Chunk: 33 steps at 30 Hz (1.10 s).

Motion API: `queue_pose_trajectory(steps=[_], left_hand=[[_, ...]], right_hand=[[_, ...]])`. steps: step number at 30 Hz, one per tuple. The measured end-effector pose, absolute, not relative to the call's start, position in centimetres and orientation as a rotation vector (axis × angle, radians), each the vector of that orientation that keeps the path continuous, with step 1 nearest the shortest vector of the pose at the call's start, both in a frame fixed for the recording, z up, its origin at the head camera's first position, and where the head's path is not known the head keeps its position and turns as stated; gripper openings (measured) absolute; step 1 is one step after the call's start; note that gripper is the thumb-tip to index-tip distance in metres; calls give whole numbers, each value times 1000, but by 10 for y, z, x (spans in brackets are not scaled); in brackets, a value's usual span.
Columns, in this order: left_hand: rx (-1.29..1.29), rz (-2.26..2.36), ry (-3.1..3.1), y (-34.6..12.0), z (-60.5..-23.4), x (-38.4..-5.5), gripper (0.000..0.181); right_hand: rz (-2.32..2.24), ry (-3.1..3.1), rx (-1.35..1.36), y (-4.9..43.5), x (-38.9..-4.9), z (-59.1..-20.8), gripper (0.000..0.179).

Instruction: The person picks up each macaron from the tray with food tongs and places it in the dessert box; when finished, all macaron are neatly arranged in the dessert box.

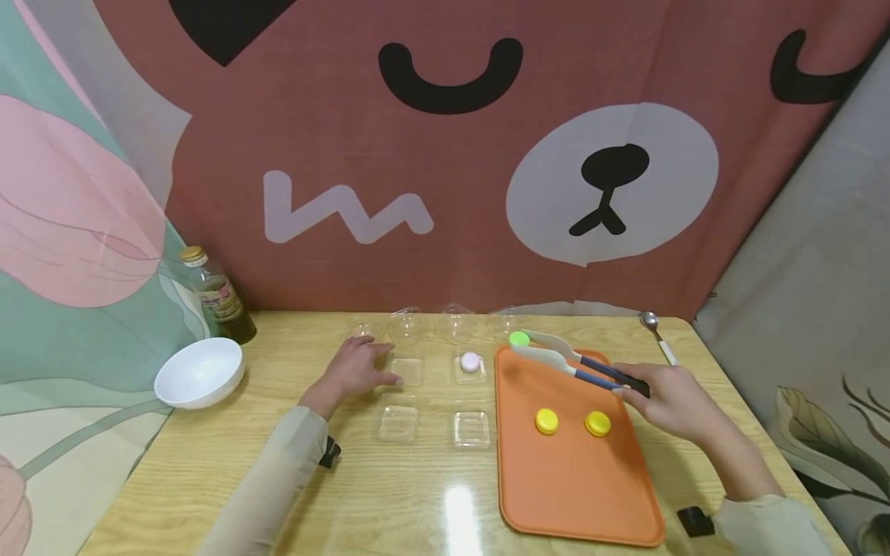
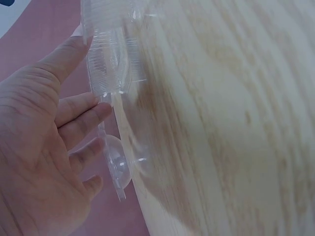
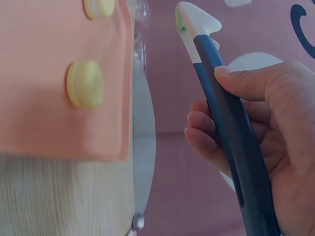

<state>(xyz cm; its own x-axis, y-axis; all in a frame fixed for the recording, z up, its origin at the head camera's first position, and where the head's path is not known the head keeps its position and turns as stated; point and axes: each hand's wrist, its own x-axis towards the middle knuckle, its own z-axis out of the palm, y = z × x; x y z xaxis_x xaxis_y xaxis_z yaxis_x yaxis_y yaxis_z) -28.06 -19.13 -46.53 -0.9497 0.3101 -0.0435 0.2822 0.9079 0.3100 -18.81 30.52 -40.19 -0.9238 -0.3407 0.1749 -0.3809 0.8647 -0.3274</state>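
My right hand [image 1: 670, 401] grips blue-handled tongs [image 1: 591, 374]. Between their pale tips is a green macaron [image 1: 518, 339], held above the far left corner of the orange tray [image 1: 577, 494]. Two yellow macarons [image 1: 546, 421] [image 1: 598, 423] lie on that tray. At the left, my left hand [image 1: 356, 366] has its thumb and fingers spread at the edge of a clear plastic box [image 1: 406, 371]; in the left wrist view the fingertips touch the clear plastic [image 2: 109, 66]. A pale purple macaron [image 1: 470, 362] sits in the neighbouring clear box.
Two more clear box bases [image 1: 399, 422] [image 1: 471, 429] stand nearer, and several domed lids [image 1: 455, 323] line the back edge. A white bowl [image 1: 199, 373] and a bottle [image 1: 221, 300] stand at the left. A spoon [image 1: 657, 336] lies at the back right.
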Motion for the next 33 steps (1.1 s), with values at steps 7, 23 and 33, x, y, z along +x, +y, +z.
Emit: queue_pose_trajectory(steps=[7, 23, 33], left_hand=[[459, 462, 2979, -191, -464, -280, 77], [465, 477, 2967, -194, -464, -279, 77], [463, 475, 2980, -192, -466, -282, 76]], right_hand=[[573, -2906, 626, 288, -199, -403, 36], [638, -2906, 708, 238, -222, -399, 37], [631, -2919, 829, 203, -239, -405, 38]])
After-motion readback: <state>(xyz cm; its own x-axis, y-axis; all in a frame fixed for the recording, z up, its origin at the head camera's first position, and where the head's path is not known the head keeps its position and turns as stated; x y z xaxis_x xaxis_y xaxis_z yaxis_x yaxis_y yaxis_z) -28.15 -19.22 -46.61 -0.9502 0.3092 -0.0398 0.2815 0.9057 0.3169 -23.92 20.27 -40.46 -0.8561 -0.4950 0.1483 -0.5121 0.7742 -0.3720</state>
